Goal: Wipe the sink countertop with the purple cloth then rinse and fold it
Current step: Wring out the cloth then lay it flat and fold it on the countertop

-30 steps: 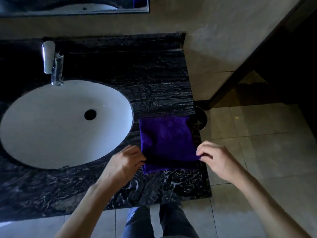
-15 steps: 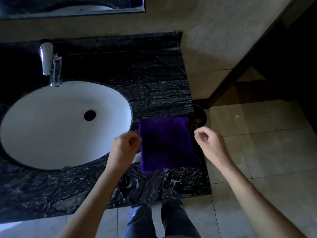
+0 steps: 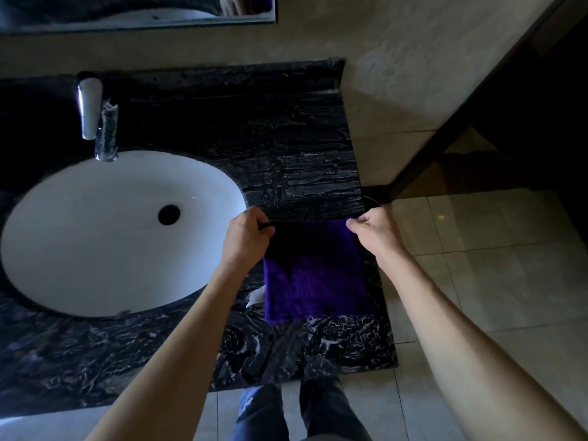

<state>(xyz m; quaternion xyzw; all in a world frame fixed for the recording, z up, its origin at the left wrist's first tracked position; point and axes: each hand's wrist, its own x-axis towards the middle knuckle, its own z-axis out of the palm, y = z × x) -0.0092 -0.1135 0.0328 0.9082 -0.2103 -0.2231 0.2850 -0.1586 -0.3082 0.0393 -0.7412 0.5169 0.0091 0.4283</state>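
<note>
Cloth (image 3: 315, 281), purple and folded into a rectangle, is lying flat on the dark marble worktop (image 3: 286, 148) near its right edge, just right of the white sink (image 3: 95, 237). The left hand (image 3: 246, 238) is pinching the cloth's far left corner with curled fingers, and the right hand (image 3: 374, 232) is pinching the far right corner between thumb and fingertips. Both forearms are reaching in from the front edge. A chrome faucet (image 3: 95, 119) is standing behind the sink toward the back edge.
</note>
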